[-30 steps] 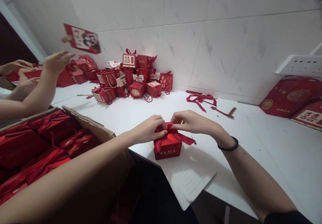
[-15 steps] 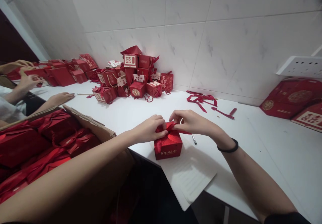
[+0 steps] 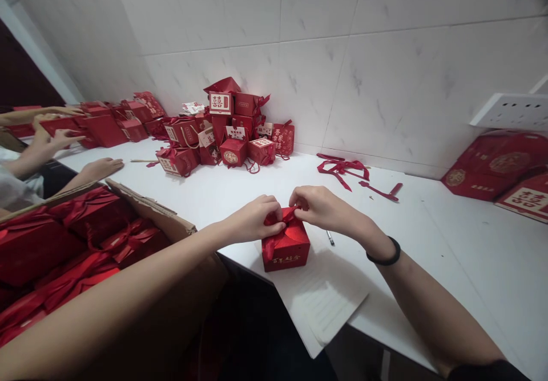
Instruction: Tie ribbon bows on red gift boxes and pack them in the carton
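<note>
A small red gift box (image 3: 286,253) with gold lettering on its front stands at the near edge of the white table. Red ribbon (image 3: 287,217) lies knotted or crossed over its top. My left hand (image 3: 262,220) pinches the ribbon at the left of the knot, thumb against fingers. On the other side, my right hand (image 3: 315,205) has its fingers closed on ribbon near the box's upper right. Both hands partly hide the ribbon. Under and in front of the box, a sheet of white paper (image 3: 338,307) hangs over the edge. A pen (image 3: 330,237) lies just right of the box.
An open cardboard box (image 3: 149,207) of ribboned red boxes stands at the left. Red gift boxes (image 3: 234,151) are piled by the wall. Loose ribbons (image 3: 342,169) lie behind my right hand. Another person's hands (image 3: 55,135) work far left. A power strip (image 3: 511,111) hangs above red packages (image 3: 488,167).
My right hand has shifted slightly, its fingers curling in closer; the ribbon end that stuck out to the right under it no longer shows. The other person's hands moved a little rightward.
</note>
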The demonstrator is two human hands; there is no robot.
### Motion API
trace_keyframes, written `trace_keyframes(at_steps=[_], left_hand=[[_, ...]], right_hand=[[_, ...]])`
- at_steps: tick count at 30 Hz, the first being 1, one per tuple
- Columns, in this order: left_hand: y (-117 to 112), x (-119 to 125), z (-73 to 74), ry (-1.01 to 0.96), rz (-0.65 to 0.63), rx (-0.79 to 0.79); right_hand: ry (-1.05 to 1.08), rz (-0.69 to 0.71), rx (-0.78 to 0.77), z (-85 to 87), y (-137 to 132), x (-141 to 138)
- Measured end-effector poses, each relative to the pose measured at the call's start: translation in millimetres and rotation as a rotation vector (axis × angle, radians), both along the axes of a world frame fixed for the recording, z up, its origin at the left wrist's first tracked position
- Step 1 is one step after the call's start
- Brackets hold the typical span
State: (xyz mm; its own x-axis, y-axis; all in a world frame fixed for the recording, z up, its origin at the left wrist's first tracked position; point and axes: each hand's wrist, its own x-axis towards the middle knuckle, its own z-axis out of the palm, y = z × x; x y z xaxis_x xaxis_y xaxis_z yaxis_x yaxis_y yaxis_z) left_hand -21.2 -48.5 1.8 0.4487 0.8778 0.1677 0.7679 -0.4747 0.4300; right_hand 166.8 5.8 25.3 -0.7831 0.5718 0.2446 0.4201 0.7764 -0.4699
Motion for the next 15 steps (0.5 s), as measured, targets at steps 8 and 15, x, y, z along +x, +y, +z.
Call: trace_keyframes(at_steps=[8, 15], left_hand=[[0.7, 0.3, -1.8, -0.046, 0.016, 0.016], [0.5, -0.5, 0.8, -0.097, -0.037, 0.045]], right_hand=[[0.075, 0.064, 0.253, -0.8, -7.9, -6.5], [-0.059, 0.042, 0.8, -9.0, -6.0, -10.9]])
